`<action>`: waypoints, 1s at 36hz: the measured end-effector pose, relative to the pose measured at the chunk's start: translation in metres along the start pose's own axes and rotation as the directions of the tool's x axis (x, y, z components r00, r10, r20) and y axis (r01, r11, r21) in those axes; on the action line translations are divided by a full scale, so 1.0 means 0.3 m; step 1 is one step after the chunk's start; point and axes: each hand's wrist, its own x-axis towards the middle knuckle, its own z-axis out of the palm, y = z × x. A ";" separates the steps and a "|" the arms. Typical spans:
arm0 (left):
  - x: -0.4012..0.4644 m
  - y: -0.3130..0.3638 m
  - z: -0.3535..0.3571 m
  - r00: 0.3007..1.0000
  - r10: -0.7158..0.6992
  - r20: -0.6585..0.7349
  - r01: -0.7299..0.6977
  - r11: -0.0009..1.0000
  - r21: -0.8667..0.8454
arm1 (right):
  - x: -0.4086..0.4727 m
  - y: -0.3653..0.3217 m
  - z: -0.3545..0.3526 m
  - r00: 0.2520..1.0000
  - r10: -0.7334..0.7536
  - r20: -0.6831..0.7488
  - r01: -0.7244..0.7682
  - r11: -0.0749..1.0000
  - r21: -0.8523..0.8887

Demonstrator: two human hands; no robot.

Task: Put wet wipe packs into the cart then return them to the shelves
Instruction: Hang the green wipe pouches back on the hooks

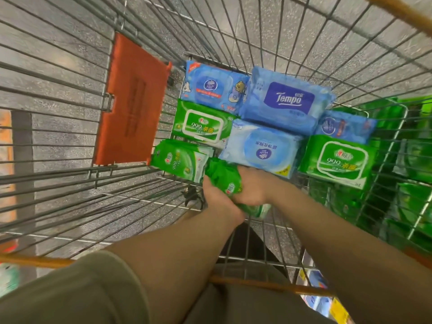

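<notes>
Both hands, left hand (216,195) & right hand (253,190), have fingers wrapped round a soft green wipe pack (225,178) low in the wire cart (70,127), beside approx. seven flat, glossy packs. Can't tell if placing or lifting out. Next probably needs a firm grip; film looks slippery.

Both hands, left hand (216,195) and right hand (253,188), grip 1 green pack (224,176) inside the wire cart (70,141). Beyond the fingers (247,199) lie 7 other packs, including a Tempo pack (287,101).
</notes>
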 end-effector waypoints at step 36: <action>-0.146 0.025 0.042 0.997 0.078 -0.017 -0.072 0.971 0.228 | -0.208 -0.091 -0.126 0.999 -0.031 -0.013 0.034 0.931 0.363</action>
